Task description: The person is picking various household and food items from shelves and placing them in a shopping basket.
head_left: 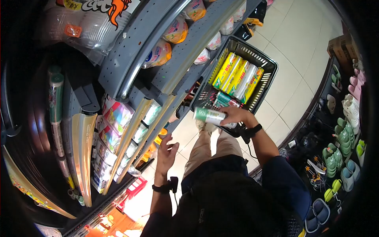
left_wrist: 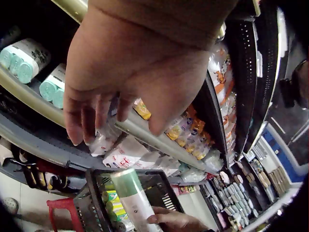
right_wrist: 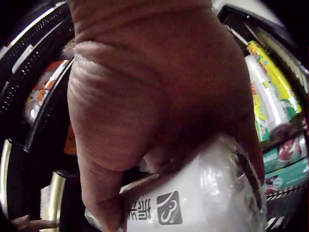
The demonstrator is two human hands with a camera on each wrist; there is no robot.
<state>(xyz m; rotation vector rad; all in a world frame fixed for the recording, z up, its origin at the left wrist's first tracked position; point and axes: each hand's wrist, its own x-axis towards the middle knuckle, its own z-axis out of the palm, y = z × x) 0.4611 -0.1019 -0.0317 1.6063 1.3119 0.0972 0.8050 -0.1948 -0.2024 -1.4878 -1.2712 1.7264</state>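
Note:
My right hand (head_left: 235, 115) grips a plastic-wrapped green-and-white roll (head_left: 205, 115), tilted over the near end of a black basket (head_left: 254, 49). Up close in the right wrist view, fingers and thumb curl round its white wrapper (right_wrist: 193, 198), printed with dark characters. Inside the basket lie several yellow-wrapped rolls (head_left: 225, 71), a whiter roll (head_left: 245, 81) and teal packs (head_left: 227, 99). My left hand (head_left: 166, 153) hangs beside the shelf with loosely bent fingers, holding nothing. In the left wrist view, its palm side (left_wrist: 140, 72) passes in front of the shelves.
Grey perforated shelves (head_left: 118, 59) on the left carry bagged goods (head_left: 175, 29), plastic cups (head_left: 81, 29) and colourful packs (head_left: 118, 116). Slippers (head_left: 345, 136) line a rack on the right. Pale floor tiles (head_left: 294, 51) run between. A red stool (left_wrist: 65, 212) shows low in the left wrist view.

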